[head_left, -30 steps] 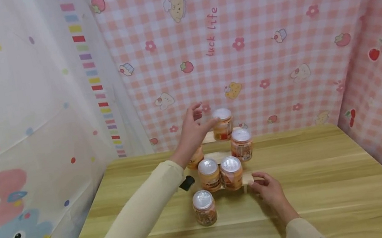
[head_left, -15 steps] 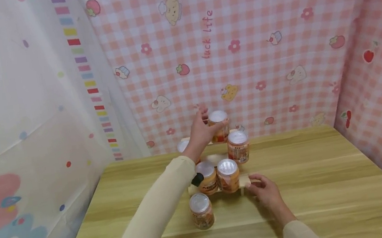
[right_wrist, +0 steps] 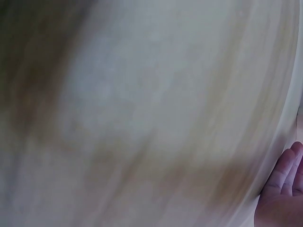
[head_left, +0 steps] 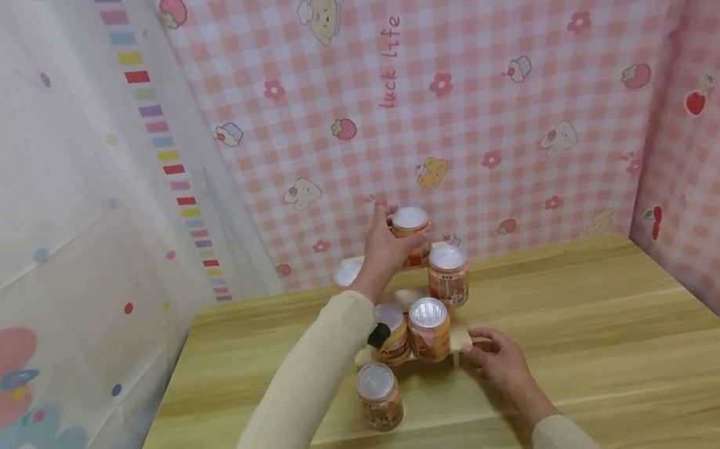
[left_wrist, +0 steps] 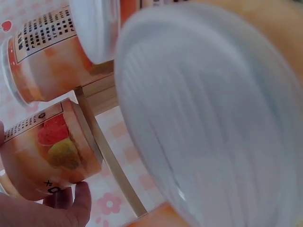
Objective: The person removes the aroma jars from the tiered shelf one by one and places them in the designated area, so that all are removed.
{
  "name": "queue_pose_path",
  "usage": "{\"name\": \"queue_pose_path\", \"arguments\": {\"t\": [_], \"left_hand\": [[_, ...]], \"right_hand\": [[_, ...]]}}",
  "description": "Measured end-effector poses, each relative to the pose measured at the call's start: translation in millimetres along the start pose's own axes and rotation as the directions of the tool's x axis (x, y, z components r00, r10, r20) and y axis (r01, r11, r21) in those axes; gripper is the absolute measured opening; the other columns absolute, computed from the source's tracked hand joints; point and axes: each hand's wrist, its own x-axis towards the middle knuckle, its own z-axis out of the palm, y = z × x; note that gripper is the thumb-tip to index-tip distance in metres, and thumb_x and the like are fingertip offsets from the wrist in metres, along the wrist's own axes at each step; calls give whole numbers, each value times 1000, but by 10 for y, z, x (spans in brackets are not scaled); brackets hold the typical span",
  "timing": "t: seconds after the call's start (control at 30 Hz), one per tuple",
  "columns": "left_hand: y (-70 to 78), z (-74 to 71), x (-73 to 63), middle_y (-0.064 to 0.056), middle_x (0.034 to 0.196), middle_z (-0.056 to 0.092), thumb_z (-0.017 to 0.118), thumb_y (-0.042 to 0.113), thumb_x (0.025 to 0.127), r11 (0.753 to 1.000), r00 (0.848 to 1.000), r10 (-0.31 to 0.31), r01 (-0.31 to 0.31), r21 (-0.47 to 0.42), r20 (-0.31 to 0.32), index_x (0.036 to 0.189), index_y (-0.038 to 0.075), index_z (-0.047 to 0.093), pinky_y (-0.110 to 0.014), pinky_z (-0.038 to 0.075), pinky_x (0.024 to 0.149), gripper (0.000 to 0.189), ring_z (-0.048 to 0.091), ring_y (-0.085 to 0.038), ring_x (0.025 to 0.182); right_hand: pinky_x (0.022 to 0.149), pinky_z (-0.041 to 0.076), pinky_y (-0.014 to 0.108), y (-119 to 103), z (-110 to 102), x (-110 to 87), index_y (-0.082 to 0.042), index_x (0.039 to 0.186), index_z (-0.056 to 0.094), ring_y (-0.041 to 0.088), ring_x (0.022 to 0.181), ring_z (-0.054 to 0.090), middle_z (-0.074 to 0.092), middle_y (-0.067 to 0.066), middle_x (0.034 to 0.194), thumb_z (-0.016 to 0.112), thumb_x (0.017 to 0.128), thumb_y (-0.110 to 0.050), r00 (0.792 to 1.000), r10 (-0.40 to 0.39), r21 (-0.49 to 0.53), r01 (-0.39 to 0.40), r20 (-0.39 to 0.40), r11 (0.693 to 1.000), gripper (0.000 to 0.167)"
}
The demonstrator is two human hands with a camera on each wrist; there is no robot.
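Jar [head_left: 412,225] clamped in left hand [head_left: 384,249], stand [head_left: 460,339] pinched in right hand [head_left: 507,367] — danger: lower jar [head_left: 395,346] toppled by a dipping sleeve [head_left: 308,384]!

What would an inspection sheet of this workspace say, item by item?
Surface: wood-grain table.
Job's things: tiered wooden stand with two jars on its lowest step and two more jars behind them; front jar stands upright on the table.
Clutter: nothing seen.
Hands: left hand grips the top jar; right hand holds the stand's lower right end.
Cables: nothing seen.
Surroundings: pink checked cloth behind and right, white patterned cloth left.
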Motion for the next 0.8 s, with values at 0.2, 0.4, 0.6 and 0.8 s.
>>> {"name": "queue_pose_path", "arguments": {"t": [0.2, 0.4, 0.6, 0.8], "left_hand": [[25, -41, -15, -10, 133, 54, 84, 17, 81, 1000, 1000, 6, -5, 22, -24, 142, 10, 44, -37, 48, 96, 73, 56, -24, 117], [144, -154, -2, -10, 127, 58, 84, 21, 81, 996, 996, 64, -60, 63, -62, 133, 10, 48, -38, 49, 95, 64, 58, -24, 113], [308, -294, -42, -8, 127, 56, 84, 21, 81, 997, 995, 77, -75, 21, -64, 137, 9, 46, -36, 50, 95, 69, 57, -23, 115], [482, -474, -55, -7, 126, 56, 84, 25, 81, 991, 990, 132, -131, 26, -56, 135, 13, 48, -36, 51, 93, 66, 57, -21, 113]], "right_hand": [[58, 48, 25, -20, 26, -17, 8, 123, 58, 14, 74, 64, 67, 21, 103, 68, 94, -5, 1000, -13, -13, 13, 6, 1000, 34], [60, 48, 26, -40, 37, -34, 8, 125, 56, 11, 77, 64, 63, 28, 112, 67, 94, -5, 1000, -18, -15, 18, 15, 1000, 36], [60, 49, 26, -42, 27, -43, 9, 127, 55, 16, 79, 66, 62, 31, 113, 67, 95, -6, 999, -32, -28, 33, 20, 999, 37], [59, 49, 26, -31, 11, -24, 9, 126, 55, 15, 76, 66, 63, 30, 112, 67, 94, -6, 999, -38, -32, 39, 22, 999, 37]]}}
